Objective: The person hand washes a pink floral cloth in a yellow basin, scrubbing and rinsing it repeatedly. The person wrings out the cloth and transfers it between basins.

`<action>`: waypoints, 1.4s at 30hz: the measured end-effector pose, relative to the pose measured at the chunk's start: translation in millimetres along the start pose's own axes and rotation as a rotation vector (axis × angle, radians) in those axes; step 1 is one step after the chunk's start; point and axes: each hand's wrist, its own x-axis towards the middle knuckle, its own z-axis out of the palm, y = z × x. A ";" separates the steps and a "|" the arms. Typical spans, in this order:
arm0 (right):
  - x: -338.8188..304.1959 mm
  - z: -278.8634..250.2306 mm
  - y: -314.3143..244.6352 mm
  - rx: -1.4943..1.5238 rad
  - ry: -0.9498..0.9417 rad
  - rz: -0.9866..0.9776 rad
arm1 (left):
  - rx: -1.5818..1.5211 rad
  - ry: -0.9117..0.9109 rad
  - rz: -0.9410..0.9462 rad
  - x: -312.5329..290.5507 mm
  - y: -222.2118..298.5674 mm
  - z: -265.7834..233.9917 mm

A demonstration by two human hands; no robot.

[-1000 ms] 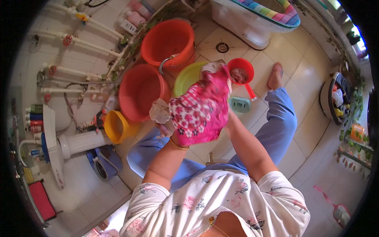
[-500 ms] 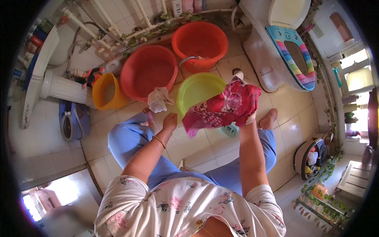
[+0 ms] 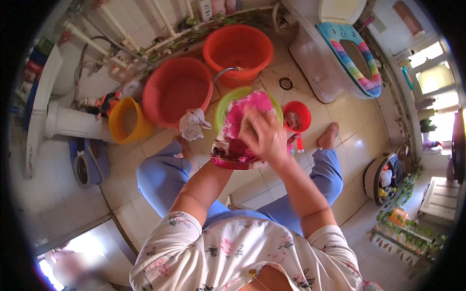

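Observation:
A wet pink, red and white patterned cloth (image 3: pixel 233 145) is held up over the near side of a lime-green basin (image 3: pixel 221 114). My left forearm runs up beneath the cloth, which hides my left hand and its fingers. Against the upper side of the cloth lies my right hand (image 3: pixel 269 138), blurred by motion, its fingers stretched out and apart. Just right of the basin stands a red dipper (image 3: pixel 303 112) with a crumpled, pale reddish thing inside. Its handle points toward me.
A large red basin (image 3: pixel 179 92) and an orange-red bucket (image 3: pixel 238 41) stand behind. A whitish crumpled cloth (image 3: pixel 193 125) hangs over the red basin's near rim. Left is a yellow bucket (image 3: pixel 127 121); right, a toilet (image 3: pixel 315 68) and a floor drain (image 3: pixel 285 84).
The cloth has moved left, over the green basin, uncovering the red dipper and drain. My right hand has come left onto its upper side. My left hand has gone under it.

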 end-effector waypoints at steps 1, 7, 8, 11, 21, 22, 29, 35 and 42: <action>13.3 2.8 13.8 -0.085 0.090 0.078 | -0.016 -0.001 -0.017 0.4 -5.4 1.0; -8.4 13.1 -31.3 -0.003 -0.100 0.099 | -0.112 0.025 -0.125 0.8 -7.3 5.2; -9.0 18.4 -21.3 -0.037 -0.042 0.111 | -0.149 0.042 -0.153 3.0 -8.7 4.6; 15.8 15.3 36.3 -0.189 -0.127 0.496 | -0.269 0.100 -0.217 6.2 -9.3 7.0; -45.1 18.1 71.1 1.550 0.379 0.939 | -0.063 0.069 -0.121 -43.2 -0.6 22.8; -42.6 13.4 66.8 1.555 0.370 0.872 | -0.035 0.059 -0.105 -42.4 -4.4 24.0; 8.2 -12.0 19.3 -0.085 0.086 0.211 | 0.055 0.035 -0.012 -29.3 -21.5 19.8; -15.5 4.4 -32.7 0.000 -0.030 0.043 | 0.129 0.044 -0.008 -38.7 -15.7 25.8; -32.5 -9.3 -23.1 0.098 -0.055 -0.003 | 0.239 0.069 -0.014 -57.0 -15.5 41.4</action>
